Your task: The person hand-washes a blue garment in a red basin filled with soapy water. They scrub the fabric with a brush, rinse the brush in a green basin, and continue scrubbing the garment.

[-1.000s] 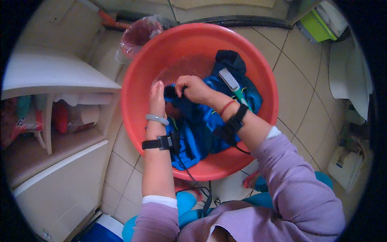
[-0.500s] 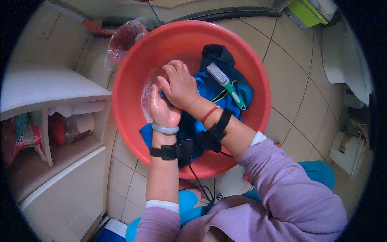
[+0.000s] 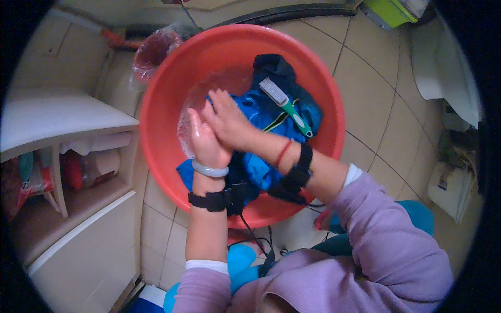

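A round red basin stands on the tiled floor with water and a blue and dark garment in it. A scrub brush with a green handle lies on the garment at the basin's far right. My left hand is palm up over the water at the basin's left side, fingers together. My right hand lies across it, palm against palm, fingers spread. Neither hand grips the cloth or the brush. Both wrists wear black straps; the left also has a pale bangle.
A white shelf unit with packets stands close on the left. A red bucket lined with a clear bag sits behind the basin. White fixtures and a green box are on the right. My knees are near the basin's front edge.
Both hands have left the garment and come together over the water at the basin's left side. The view has shifted slightly.
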{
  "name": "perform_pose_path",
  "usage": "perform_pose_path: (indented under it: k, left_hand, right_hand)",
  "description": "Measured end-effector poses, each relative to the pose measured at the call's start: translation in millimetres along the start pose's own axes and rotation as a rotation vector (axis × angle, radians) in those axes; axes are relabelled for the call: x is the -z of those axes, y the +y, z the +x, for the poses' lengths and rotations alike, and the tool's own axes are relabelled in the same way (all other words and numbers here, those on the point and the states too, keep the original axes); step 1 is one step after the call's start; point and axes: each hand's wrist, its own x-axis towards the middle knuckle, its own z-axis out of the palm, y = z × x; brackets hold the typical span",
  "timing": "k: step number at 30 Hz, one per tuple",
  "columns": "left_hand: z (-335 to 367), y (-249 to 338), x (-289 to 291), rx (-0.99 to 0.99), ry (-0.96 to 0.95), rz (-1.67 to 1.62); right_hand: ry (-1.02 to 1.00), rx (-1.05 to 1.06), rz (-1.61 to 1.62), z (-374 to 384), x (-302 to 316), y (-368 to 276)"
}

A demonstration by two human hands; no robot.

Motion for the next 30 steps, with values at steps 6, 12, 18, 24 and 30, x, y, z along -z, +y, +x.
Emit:
perform_pose_path:
  k: [6, 12, 18, 24, 30]
  left_hand:
    - [3.3, 21.8, 28.6, 0.03, -0.025, 0.056]
    - [4.0, 26.6, 28.6, -0.272, 0.291, 0.607]
    - [-3.1, -5.4, -6.3, -0.21, 0.032, 0.174]
    - [-6.0, 7.0, -5.0, -0.21, 0.186, 0.113]
    - [-5.7, -10.1, -8.2, -0.189, -0.085, 0.117]
  right_hand:
    - [-0.147, -0.053, 0.249, -13.0, 13.3, 16.7]
    - [-0.125, -0.403, 0.975, 0.6, 31.4, 23.8]
    - [0.263, -0.089, 0.357, 3.8, 10.7, 8.5]
    - [0.129, 0.123, 0.106, -2.3, -16.2, -2.8]
    - [0.217, -0.007, 0.056, 22.0, 10.5, -2.0]
